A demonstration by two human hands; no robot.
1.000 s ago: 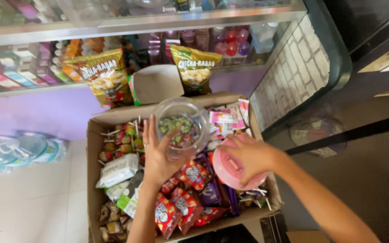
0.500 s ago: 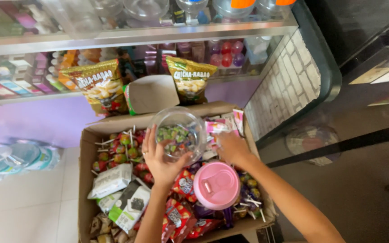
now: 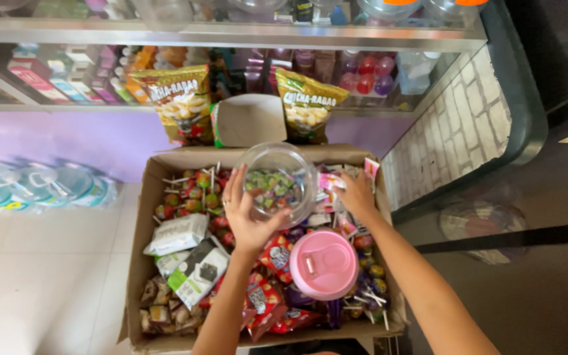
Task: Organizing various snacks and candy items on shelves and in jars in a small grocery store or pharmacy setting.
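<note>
Starting at the left, I see a pale tiled floor (image 3: pixel 34 276) and a lilac wall under a glass display shelf (image 3: pixel 231 33). Next comes the open cardboard box (image 3: pixel 141 263), packed with sweets. Along its left side lie white and green wrapped packets (image 3: pixel 192 263), with a cluster of lollipops (image 3: pixel 192 194) on sticks above them, toward the far left corner.

My left hand (image 3: pixel 248 220) reaches up from the lower edge of the view. Its grip is spread wide, palm and fingers cupped against the near side of a clear round plastic jar (image 3: pixel 277 181). The jar sits tilted over the far middle of the box, its open mouth facing me, with small wrapped candies in mixed colours showing at its bottom. Behind the box, two yellow snack bags (image 3: pixel 179 102) hang to either side of a folded cardboard flap (image 3: pixel 251 121).

Below the jar, red candy packets (image 3: pixel 274 253) lie in the box, and just right of them a pink round lid (image 3: pixel 325 264) rests on top of the sweets, apart from both hands.

My right hand (image 3: pixel 356 194) is down among pink-wrapped sweets (image 3: pixel 333 181) just right of the jar, at the far right of the box. Its fingers curl into the pile; I cannot tell whether the grip has closed on anything. Further right, a white brick-pattern wall (image 3: pixel 455 131) and a dark floor (image 3: pixel 527 302).
</note>
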